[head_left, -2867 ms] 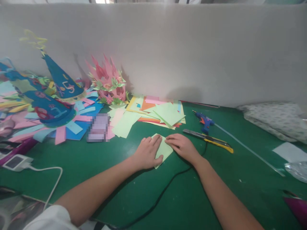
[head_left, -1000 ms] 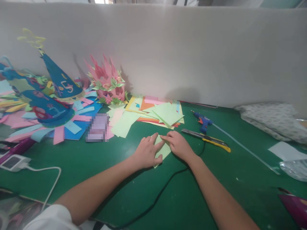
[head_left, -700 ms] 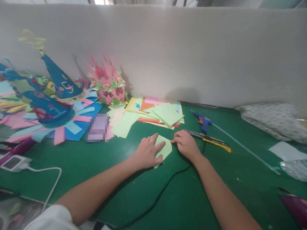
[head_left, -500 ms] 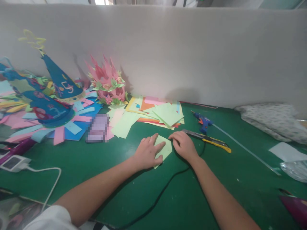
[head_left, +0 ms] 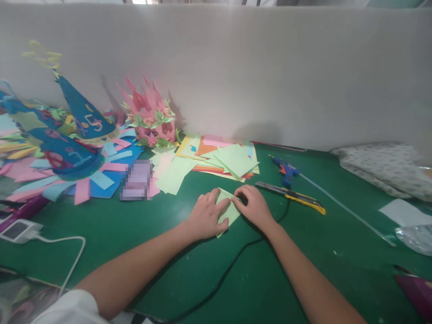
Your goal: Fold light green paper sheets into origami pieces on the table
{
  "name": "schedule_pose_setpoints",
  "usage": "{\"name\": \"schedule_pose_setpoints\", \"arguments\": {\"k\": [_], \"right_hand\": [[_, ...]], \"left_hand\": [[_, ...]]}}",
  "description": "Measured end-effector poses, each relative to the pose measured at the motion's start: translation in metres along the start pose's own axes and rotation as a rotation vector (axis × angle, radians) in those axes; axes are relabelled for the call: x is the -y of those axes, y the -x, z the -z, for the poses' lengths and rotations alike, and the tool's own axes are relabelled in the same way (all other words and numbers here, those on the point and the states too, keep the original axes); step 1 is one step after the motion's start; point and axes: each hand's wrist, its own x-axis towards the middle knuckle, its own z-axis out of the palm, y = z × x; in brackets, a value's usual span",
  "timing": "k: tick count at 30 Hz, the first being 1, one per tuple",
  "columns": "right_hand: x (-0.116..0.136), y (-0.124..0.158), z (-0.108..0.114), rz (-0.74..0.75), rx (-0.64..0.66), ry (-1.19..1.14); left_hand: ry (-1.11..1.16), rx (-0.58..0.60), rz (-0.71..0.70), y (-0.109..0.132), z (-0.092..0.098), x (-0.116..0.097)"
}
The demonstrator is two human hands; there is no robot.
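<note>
A small light green paper square (head_left: pixel 228 209) lies on the green table (head_left: pixel 141 229) in front of me. My left hand (head_left: pixel 205 217) rests flat on its left part, fingers stretched out, holding it down. My right hand (head_left: pixel 252 207) is at the paper's right edge with fingers curled and pinching that edge, which looks lifted and folded over towards the left. Most of the paper is hidden under both hands.
Behind the hands lies a heap of coloured paper sheets (head_left: pixel 222 158). A blue glue gun (head_left: pixel 286 172) and a yellow utility knife (head_left: pixel 293 197) lie to the right, a black cable (head_left: pixel 222 279) runs toward me. Blue paper cones (head_left: pixel 72 135) and a pink paper flower (head_left: pixel 151 114) stand at left, with a white charger (head_left: pixel 20 229).
My right hand moved off the paper to its right side, then came back and now pinches the right edge, folding it leftwards. My left hand stayed pressed on the paper.
</note>
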Motion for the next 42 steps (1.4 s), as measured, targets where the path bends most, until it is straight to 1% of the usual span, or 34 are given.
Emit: {"name": "schedule_pose_setpoints", "arguments": {"k": [6, 11, 15, 19, 22, 31, 36, 42], "right_hand": [[0.003, 0.001, -0.002, -0.064, 0.041, -0.044], [0.001, -0.001, -0.006, -0.098, 0.043, -0.070], [-0.002, -0.001, -0.006, -0.019, 0.051, -0.079], [-0.003, 0.000, -0.006, 0.077, 0.079, -0.027], [-0.003, 0.001, -0.007, 0.119, 0.084, 0.007], [-0.004, 0.001, -0.006, 0.131, 0.089, 0.039], [0.001, -0.002, -0.004, 0.141, 0.069, 0.109], [0.008, -0.002, -0.002, 0.117, 0.111, 0.162]], "left_hand": [[0.027, -0.004, -0.006, 0.000, -0.001, 0.001], [0.027, -0.013, -0.001, 0.000, -0.003, 0.001], [0.030, -0.021, 0.017, 0.000, -0.004, 0.001], [0.031, -0.025, 0.024, -0.001, -0.005, 0.001], [0.023, -0.022, 0.020, -0.001, -0.004, 0.001], [-0.006, 0.013, 0.016, -0.003, 0.002, -0.001], [0.041, 0.008, 0.007, -0.007, 0.003, 0.002], [0.058, 0.006, 0.008, -0.009, 0.004, 0.002]]}}
